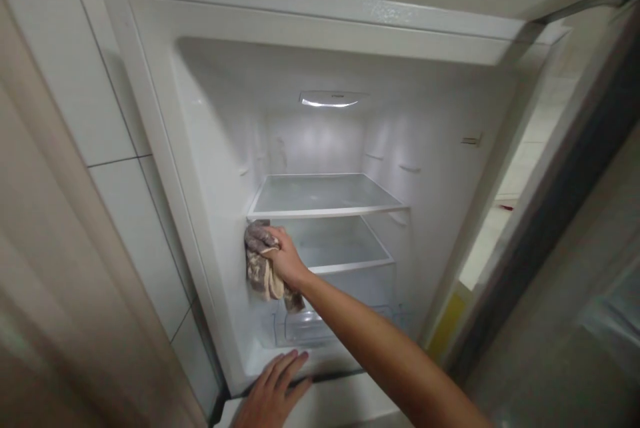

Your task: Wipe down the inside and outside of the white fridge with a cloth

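Note:
My right hand (pixel 287 258) reaches into an open refrigerator (pixel 210 168) and is closed around a crumpled, patterned cloth (pixel 263 275). The cloth presses against the left inner wall, just under the front left corner of the upper glass shelf (pixel 325 193). Behind my forearm a lower glass shelf (pixel 345 245) shows in part. My left hand (pixel 275 388) lies with its fingers stretched out on the refrigerator's lower front edge, holding nothing.
A clear drawer (pixel 305 329) sits at the bottom, partly hidden by my arm. The lamp (pixel 333 100) glows on the ceiling inside. The open door (pixel 555 235) stands on the right, and a tiled wall (pixel 135 235) runs along the left.

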`<state>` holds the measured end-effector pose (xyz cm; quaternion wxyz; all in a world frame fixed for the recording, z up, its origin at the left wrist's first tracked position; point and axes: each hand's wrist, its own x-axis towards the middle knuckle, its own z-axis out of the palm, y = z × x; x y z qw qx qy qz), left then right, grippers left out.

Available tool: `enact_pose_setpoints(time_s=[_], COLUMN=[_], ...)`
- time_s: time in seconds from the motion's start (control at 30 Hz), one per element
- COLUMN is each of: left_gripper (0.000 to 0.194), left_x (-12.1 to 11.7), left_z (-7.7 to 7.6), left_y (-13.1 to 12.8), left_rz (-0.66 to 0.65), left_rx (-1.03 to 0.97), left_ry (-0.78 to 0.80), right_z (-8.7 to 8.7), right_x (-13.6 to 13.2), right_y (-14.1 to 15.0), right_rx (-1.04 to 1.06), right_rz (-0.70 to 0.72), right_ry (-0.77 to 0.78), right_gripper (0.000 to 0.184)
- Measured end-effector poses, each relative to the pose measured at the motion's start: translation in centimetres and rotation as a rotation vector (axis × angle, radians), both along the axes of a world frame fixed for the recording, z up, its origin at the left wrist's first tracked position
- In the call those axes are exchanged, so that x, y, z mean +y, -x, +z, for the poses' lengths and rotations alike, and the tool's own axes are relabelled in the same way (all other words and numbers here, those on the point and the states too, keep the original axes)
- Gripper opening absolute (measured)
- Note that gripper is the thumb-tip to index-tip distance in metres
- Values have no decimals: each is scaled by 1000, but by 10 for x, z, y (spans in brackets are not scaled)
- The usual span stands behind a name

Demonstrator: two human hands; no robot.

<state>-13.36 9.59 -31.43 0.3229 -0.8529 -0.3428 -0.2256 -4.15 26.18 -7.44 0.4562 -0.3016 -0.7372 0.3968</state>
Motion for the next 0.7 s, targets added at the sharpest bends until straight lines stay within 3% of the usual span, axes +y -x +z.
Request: enact_pose_setpoints(time_s=[0.07,0.13,0.27,0.33,0.4,0.57,0.63,0.7], left_gripper=[82,91,49,33,31,31,35,44], left_x=[-4,-7,-1,6,14,24,21,18], left_z=[5,9,10,4,-4,-26,-30,-34], left_y=[0,-1,-6,-7,-6,0,2,4], left_rz=[-3,-15,-13,-9,-37,-48,-67,-47], left_rx=[6,1,-23,-43,-45,-49,-49,-63], left_ry=[34,36,-89,-156,-196,-137,-65,10], right_z=[-3,-5,-11,-9,-1,27,27,15], right_x=[-14,-25,-33,-25,-5,68,75,54], right_y=[-15,-20,9,32,49,59,59,60], right_rx=[20,13,13,-34,-97,-175,-195,-193], right_rz=[108,65,-172,-278,-382,-420,-436,-461], right_ry=[24,43,60,142,245,358,388,380], right_gripper=[33,28,39,42,41,33,33,37])
